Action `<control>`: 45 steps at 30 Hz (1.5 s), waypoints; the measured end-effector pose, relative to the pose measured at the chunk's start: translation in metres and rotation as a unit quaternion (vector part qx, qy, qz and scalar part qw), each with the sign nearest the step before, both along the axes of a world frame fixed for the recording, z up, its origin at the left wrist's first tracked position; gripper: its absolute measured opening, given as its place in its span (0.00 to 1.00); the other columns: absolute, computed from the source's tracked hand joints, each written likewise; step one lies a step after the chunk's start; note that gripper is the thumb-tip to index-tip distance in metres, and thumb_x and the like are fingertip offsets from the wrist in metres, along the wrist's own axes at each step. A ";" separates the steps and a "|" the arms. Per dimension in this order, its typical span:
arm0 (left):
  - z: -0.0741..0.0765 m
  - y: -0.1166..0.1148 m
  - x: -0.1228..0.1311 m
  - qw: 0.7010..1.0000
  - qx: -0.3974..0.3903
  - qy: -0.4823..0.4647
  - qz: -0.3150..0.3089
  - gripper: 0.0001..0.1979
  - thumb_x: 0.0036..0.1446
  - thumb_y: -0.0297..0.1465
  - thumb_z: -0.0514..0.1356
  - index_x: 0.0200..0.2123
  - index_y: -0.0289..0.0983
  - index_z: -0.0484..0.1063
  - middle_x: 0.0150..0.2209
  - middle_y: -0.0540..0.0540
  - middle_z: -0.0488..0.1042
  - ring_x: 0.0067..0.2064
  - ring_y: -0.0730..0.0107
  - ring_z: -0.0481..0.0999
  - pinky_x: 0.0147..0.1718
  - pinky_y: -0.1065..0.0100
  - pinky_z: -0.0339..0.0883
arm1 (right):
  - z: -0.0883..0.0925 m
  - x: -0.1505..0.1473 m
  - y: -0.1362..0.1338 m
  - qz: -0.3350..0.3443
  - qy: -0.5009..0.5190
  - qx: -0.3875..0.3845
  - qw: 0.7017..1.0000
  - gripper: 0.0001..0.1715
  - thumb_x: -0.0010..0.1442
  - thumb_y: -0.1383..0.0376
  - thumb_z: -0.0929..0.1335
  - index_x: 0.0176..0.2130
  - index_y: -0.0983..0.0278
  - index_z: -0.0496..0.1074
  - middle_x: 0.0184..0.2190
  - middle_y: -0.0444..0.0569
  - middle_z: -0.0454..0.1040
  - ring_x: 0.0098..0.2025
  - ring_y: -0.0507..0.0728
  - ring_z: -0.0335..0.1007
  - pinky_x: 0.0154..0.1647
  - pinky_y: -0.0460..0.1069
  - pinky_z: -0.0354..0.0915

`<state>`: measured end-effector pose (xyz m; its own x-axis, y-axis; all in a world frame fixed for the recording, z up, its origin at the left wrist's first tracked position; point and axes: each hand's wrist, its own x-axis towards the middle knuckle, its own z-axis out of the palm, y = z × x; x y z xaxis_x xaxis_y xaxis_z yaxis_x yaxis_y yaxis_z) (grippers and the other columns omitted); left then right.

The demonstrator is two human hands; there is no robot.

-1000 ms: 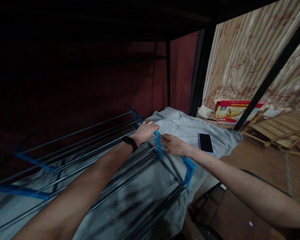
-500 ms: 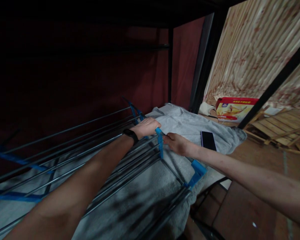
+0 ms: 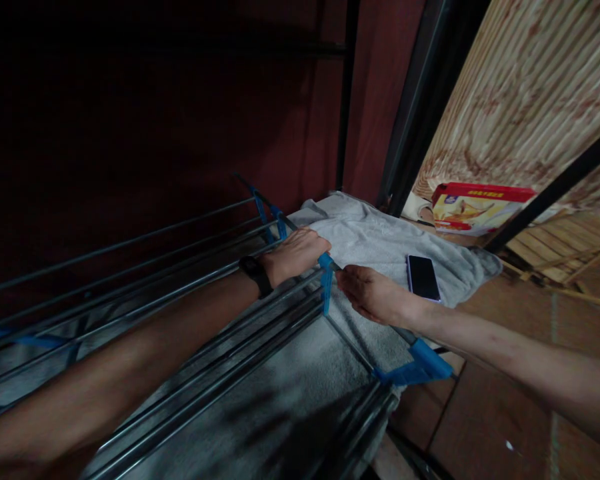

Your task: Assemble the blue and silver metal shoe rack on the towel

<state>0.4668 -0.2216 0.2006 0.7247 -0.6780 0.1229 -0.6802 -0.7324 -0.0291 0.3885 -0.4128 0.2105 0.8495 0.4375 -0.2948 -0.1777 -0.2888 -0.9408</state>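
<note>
A metal drying rack (image 3: 215,337) with blue plastic joints lies across a grey cloth. My left hand (image 3: 300,252), with a black band at the wrist, is closed around the rack's end bar beside a blue joint (image 3: 326,283). Just to the right of that joint, my right hand (image 3: 375,290) grips the same end bar, fingers wrapped and partly hidden. A larger blue corner piece (image 3: 423,365) sits at the near end of the bar, below my right forearm.
The grey cloth (image 3: 360,230) covers the surface under the rack. A phone (image 3: 423,278) lies on it at the right. Beyond are a red and yellow box (image 3: 480,210) and folded wooden slats (image 3: 570,250). Black frame posts (image 3: 349,100) rise behind.
The end bar and the near blue corner piece have swung outward to the right, with both hands still on the bar. My view has tilted down slightly.
</note>
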 end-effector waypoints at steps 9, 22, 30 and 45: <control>-0.011 0.006 0.001 0.998 -0.044 -0.034 -0.033 0.07 0.61 0.28 0.55 0.39 0.38 0.72 0.39 0.41 0.72 0.46 0.60 0.68 0.52 0.61 0.60 | 0.000 0.004 -0.001 0.000 0.147 0.139 0.979 0.16 0.56 0.57 0.66 0.27 0.59 0.55 0.12 0.32 0.53 0.08 0.45 0.43 0.07 0.42 0.38; 0.007 -0.012 -0.002 0.999 0.003 -0.016 0.032 0.09 0.60 0.28 0.54 0.34 0.34 0.74 0.32 0.40 0.73 0.40 0.61 0.70 0.49 0.62 0.59 | 0.021 0.007 -0.007 0.066 -0.010 -0.158 0.985 0.12 0.65 0.57 0.65 0.35 0.61 0.63 0.20 0.41 0.64 0.18 0.50 0.62 0.16 0.44 0.62; 0.020 -0.009 -0.009 0.998 -0.039 0.027 -0.042 0.06 0.57 0.28 0.55 0.33 0.37 0.72 0.35 0.46 0.74 0.41 0.67 0.69 0.45 0.67 0.58 | 0.005 0.001 0.000 -0.031 -0.130 -0.276 0.952 0.18 0.68 0.57 0.60 0.30 0.63 0.65 0.19 0.41 0.59 0.18 0.48 0.52 0.18 0.45 0.50; 0.018 -0.015 -0.018 0.998 -0.042 -0.036 -0.022 0.14 0.58 0.17 0.50 0.34 0.30 0.75 0.32 0.37 0.76 0.35 0.62 0.71 0.43 0.61 0.57 | 0.028 -0.005 0.001 -0.072 0.171 -0.081 0.979 0.22 0.68 0.54 0.60 0.26 0.61 0.53 0.16 0.35 0.50 0.13 0.44 0.37 0.11 0.40 0.35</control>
